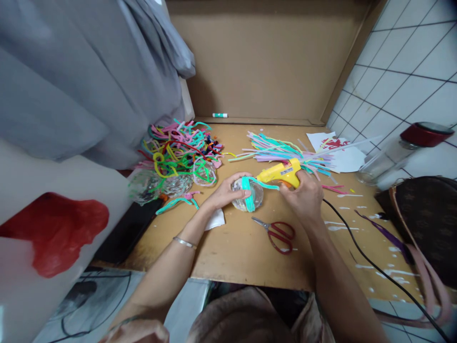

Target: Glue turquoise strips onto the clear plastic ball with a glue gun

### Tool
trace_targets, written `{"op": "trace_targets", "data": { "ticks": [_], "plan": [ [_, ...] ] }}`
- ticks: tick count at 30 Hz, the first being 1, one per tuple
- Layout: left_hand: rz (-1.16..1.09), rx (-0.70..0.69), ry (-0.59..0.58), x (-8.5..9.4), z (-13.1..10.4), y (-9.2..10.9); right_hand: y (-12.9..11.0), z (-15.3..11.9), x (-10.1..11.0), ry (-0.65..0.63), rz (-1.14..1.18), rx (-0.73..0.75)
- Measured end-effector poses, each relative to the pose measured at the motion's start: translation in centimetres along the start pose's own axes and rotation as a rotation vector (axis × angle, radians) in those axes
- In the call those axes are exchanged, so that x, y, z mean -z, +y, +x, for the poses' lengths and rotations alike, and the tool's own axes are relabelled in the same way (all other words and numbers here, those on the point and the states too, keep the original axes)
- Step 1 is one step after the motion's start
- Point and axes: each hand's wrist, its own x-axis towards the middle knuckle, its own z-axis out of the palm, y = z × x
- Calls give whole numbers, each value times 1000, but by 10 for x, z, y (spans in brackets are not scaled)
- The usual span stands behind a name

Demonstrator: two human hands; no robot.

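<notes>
My left hand (228, 193) is closed around a clear round plastic piece (257, 194), which looks like a cup or bottle bottom. Turquoise pipe cleaner (249, 202) lies in side-by-side strips across it, and a loose tail runs out to the right. My right hand (303, 193) grips a yellow hot glue gun (280, 171) by its handle. The gun's nozzle points left, close to the strips. The tail's free end is by my right fingertips; whether they pinch it I cannot tell. Red-handled scissors (280, 234) lie just below, blades toward the left.
Tangled colourful pipe cleaners (182, 147) and clear plastic pieces (176, 185) are heaped at left, near a black flat object (130, 228). Straight pipe cleaners (278, 148) lie behind the gun. A black cord (352, 236), brown bag (424, 224) and glass bottle (385, 157) occupy the right.
</notes>
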Motion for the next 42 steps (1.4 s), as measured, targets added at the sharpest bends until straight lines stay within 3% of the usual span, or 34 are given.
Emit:
{"op": "trace_targets", "data": {
  "ticks": [42],
  "plan": [
    [-15,2,-27,0,0,4,5,1,1,-5,46,31]
  ]
}}
